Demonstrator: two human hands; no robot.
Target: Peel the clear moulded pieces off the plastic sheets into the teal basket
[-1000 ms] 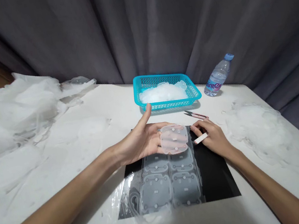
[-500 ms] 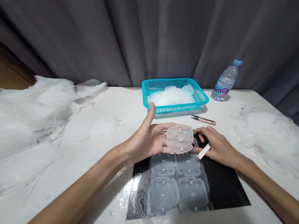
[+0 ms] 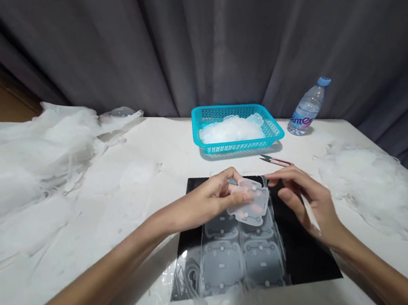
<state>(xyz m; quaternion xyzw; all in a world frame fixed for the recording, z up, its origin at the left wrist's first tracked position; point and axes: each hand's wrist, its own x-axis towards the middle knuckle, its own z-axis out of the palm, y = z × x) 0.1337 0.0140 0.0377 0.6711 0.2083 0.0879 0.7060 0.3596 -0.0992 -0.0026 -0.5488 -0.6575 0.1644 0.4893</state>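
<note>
My left hand (image 3: 227,195) is closed on a translucent silicone-like piece (image 3: 257,208), squarish with rounded corners, its thumb pressed on the upper face. The piece is tilted above a sheet of similar translucent pieces (image 3: 222,265) lying on a black mat (image 3: 310,260). Just right of the piece is my right hand (image 3: 310,197), its fingers curled around a slim white-handled tool (image 3: 310,215). The tool's tip is hidden by the hand. The index finger reaches toward the piece's edge; whether it touches cannot be made out.
A blue basket (image 3: 242,146) holding whitish translucent pieces stands at the back, a water bottle (image 3: 305,111) to its right. Thread snips (image 3: 274,160) lie behind my right hand. Heaps of translucent material flank the white table: a large left pile (image 3: 11,160) and a right pile (image 3: 369,192).
My left hand has gone from an open palm under the piece to pinching it with the thumb on top, tilting it. My right hand has turned, and the white tool now points differently.
</note>
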